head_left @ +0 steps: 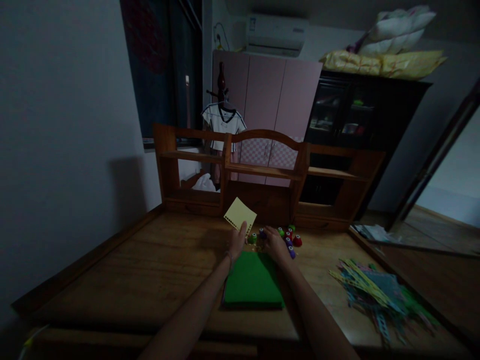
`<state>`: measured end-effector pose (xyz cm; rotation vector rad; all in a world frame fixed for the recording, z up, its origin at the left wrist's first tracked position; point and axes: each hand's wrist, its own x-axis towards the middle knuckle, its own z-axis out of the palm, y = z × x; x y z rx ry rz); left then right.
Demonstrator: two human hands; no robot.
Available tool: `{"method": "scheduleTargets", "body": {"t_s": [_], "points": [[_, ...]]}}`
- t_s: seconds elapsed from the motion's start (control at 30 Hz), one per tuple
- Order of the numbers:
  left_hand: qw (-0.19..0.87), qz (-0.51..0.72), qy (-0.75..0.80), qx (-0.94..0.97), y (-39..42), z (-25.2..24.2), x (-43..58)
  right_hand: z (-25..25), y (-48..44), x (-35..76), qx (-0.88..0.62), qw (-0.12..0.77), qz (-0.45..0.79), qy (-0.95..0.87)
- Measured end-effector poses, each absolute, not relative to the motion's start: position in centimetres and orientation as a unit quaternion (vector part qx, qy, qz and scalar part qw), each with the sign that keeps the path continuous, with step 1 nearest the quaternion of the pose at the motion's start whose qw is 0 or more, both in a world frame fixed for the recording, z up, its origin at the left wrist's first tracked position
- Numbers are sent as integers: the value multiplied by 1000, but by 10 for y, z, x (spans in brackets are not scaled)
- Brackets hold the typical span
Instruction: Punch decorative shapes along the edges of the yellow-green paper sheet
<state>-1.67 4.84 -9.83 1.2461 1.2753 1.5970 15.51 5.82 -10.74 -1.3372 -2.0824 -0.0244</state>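
A yellow sheet of paper (pixel 240 215) with small punched holes along its two lower edges is pinched in my left hand (pixel 237 242), thumb on top. My right hand (pixel 275 243) curls its fingers on a small purple craft punch (pixel 262 233); their exact grip is partly hidden. Between the hands sits a green craft punch (pixel 252 238). Just right of my right hand are several more punches, among them a red punch (pixel 297 240) and a purple punch (pixel 291 251). Below both hands lies a green stack of foam or paper sheets (pixel 254 281).
Tiny paper bits are scattered by the punches on the wooden desk (pixel 150 270). A heap of punched paper strips (pixel 367 285) lies at the right. A wooden shelf unit (pixel 262 172) rises along the back edge, and a white wall (pixel 67 150) borders the left.
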Motion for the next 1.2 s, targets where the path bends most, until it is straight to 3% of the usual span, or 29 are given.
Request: {"method": "scheduleTargets", "body": {"t_s": [0.8,1.07,1.2], "points": [[372,623,488,485,49,-96,-15,-103,56,156,-547,287,-27,-786],[392,627,461,490,52,-98,-16,-105,56,156,-529,321,-36,-785],[409,627,436,499,50,-94,-15,-93,48,153,-500,398,-14,-769]]}}
